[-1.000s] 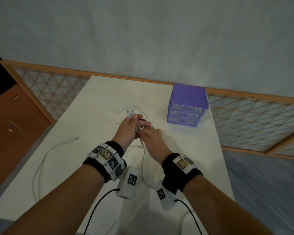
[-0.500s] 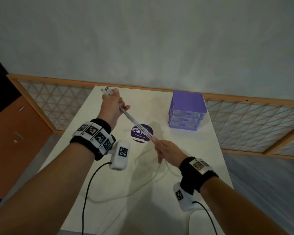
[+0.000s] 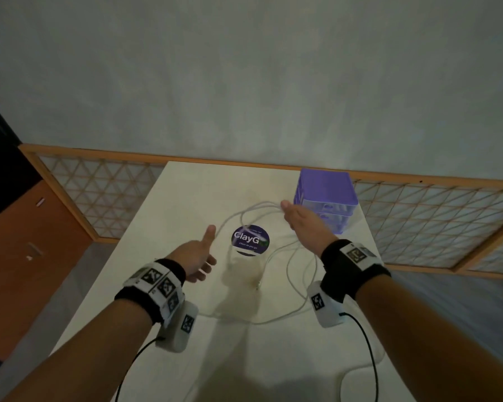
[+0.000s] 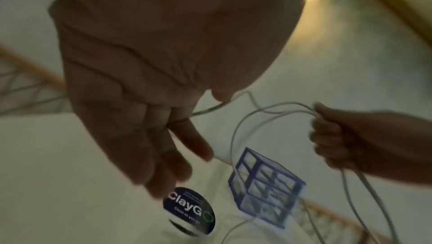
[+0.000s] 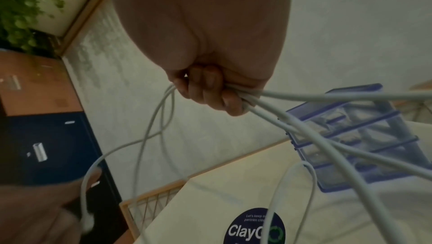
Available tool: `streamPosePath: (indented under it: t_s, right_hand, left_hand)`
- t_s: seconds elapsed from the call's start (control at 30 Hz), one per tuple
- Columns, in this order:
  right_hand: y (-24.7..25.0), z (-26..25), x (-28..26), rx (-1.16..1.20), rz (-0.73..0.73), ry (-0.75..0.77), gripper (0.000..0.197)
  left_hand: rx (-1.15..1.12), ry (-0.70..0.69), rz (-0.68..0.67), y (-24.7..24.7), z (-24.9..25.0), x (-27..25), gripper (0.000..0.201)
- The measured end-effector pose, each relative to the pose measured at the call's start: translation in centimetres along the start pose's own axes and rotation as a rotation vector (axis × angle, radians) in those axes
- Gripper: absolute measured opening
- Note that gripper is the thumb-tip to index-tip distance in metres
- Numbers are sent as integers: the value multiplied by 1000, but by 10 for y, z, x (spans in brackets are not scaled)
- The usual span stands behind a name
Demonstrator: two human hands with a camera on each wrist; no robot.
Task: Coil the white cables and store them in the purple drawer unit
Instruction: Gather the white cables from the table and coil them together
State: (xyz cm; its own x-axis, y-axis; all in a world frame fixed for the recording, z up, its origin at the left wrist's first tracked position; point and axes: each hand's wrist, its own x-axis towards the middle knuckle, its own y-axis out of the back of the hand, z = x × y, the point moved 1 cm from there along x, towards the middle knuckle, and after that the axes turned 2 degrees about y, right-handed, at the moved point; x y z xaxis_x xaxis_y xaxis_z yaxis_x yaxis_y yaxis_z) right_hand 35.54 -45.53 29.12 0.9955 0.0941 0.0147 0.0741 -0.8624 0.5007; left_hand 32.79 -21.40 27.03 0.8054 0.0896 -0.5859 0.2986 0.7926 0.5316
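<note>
Since half a second ago, both my hands have dropped and traded roles over the bench.

Nearest, my left hand (image 3: 196,258) hangs released, fingers straight, a cable end (image 5: 87,225) dangling by it. Slack white cables (image 3: 291,288) trail across the bench (image 3: 163,221) past the ClayGo sticker (image 3: 250,239). Farther out, my right hand (image 3: 304,224) has its grip clenched around cable strands, just before the purple drawer unit (image 3: 325,188).
</note>
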Motion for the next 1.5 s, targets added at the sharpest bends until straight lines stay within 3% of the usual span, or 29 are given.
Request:
streamPosePath:
  t_s: [0.1,0.2,0.3,0.37,0.47,0.57,0.67,0.73,0.83,0.97,1.07,1.17,1.27,1.4,1.5]
  right_hand:
    - [-9,-5,2,54,-36,-56,38]
    - [-11,-10,6,61,-45,-84,32]
    - [-6,-12,11,15,-18,-88,29]
    - [-4,-14,12,-21,-31,-68,28]
    - [-11,-19,15,-72,-86,-21,31]
    - [-20,-31,18,-30,-142,35,32]
    - [-16,-43,20,8,-163,77,33]
    - [-10,-45,23,55,-138,64,32]
    - [-8,-39,23,118,-127,8,27]
    - [-21,-6,18,15,-194,-54,23]
    - [-20,0,17,69,-114,-102,28]
    - [-5,-16,29,176,47,-74,31]
    - [12,-35,45,350,139,-79,31]
    - [25,-66,52,433,98,58,23]
    - [27,-81,55,516,64,85,23]
  left_hand:
    - [338,-114,198,-2,12,0,90]
    - [479,-117,372,4,27,-3,85]
    - [442,-174,537,10,32,-1,51]
    - [299,-305,624,12,32,0,28]
    - [214,-603,491,3,40,2,31]
    - [346,-783,316,-10,55,4,47]
    - [229,-763,230,-10,65,7,28]
    - [142,-769,195,-7,69,5,26]
    - [73,-815,248,-1,79,2,27]
    - [-85,-822,387,17,94,1,29]
    - [-109,-818,411,25,95,5,26]
    - [-107,-761,370,22,85,11,28]
    - [-104,-754,245,12,72,16,24]
    - [-70,-844,136,-4,78,10,32]
    - [0,-840,149,-8,87,11,23]
